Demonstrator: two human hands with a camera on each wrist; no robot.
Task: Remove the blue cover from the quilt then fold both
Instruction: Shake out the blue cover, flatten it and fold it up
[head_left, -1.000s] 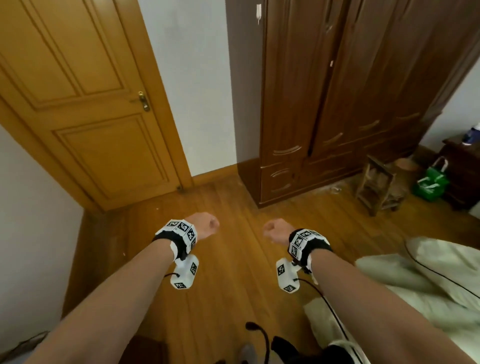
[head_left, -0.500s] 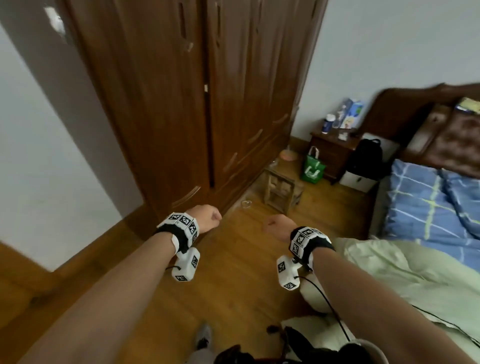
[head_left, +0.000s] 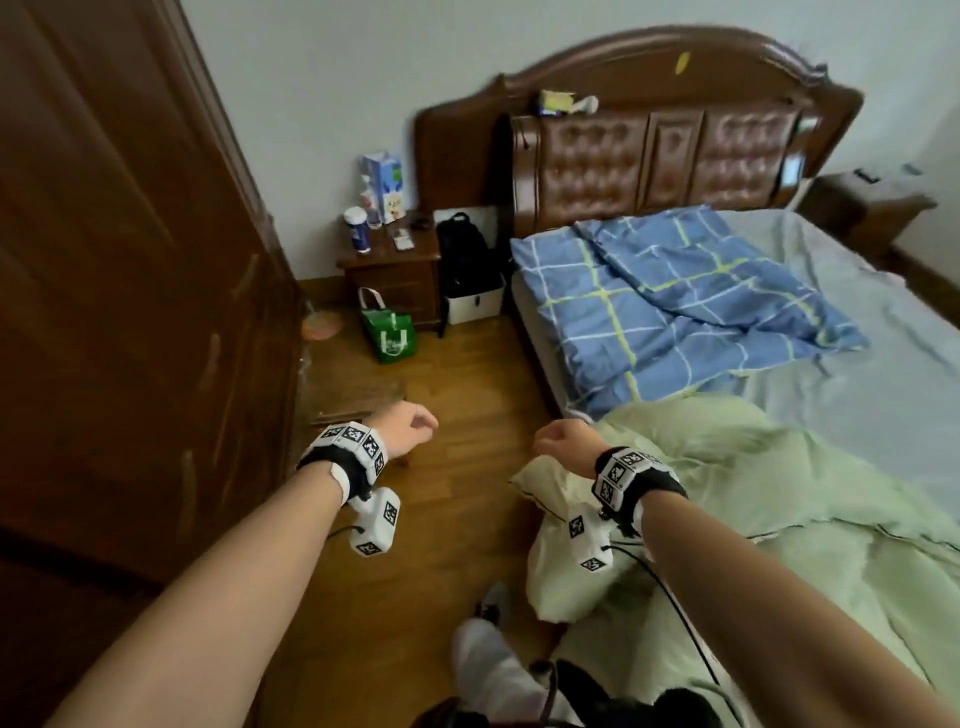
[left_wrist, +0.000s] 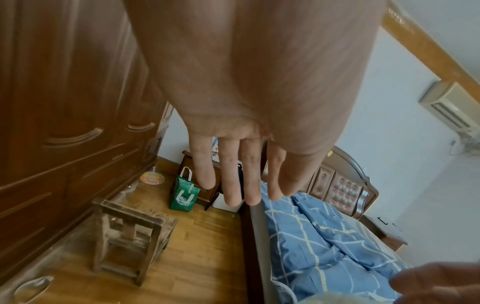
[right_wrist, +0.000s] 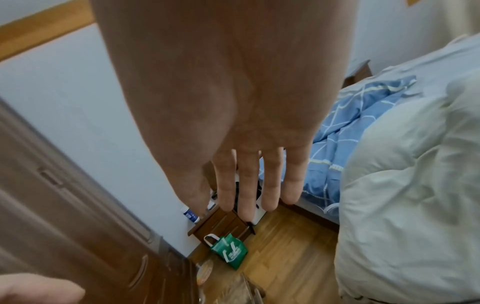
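A blue checked cover (head_left: 675, 306) lies crumpled on the bed near the headboard, apart from the pale green quilt (head_left: 779, 519). The quilt is heaped on the near part of the bed and spills over its edge. My left hand (head_left: 410, 426) hangs over the wooden floor, left of the bed, holding nothing. My right hand (head_left: 561, 441) hovers just above the quilt's near corner, also holding nothing. The left wrist view shows straight, relaxed fingers (left_wrist: 239, 181) with the cover (left_wrist: 324, 246) beyond. In the right wrist view the fingers (right_wrist: 254, 185) hang straight beside the quilt (right_wrist: 415, 195).
A tall dark wardrobe (head_left: 130, 312) fills the left side. A small wooden stool (left_wrist: 130, 236) stands in front of it. A green bag (head_left: 389, 332), a nightstand (head_left: 395, 275) and a black backpack (head_left: 462, 260) sit by the headboard (head_left: 649, 156).
The view has swung right, from the door and wardrobe to the bed. Both hands keep the same raised posture and hold nothing.
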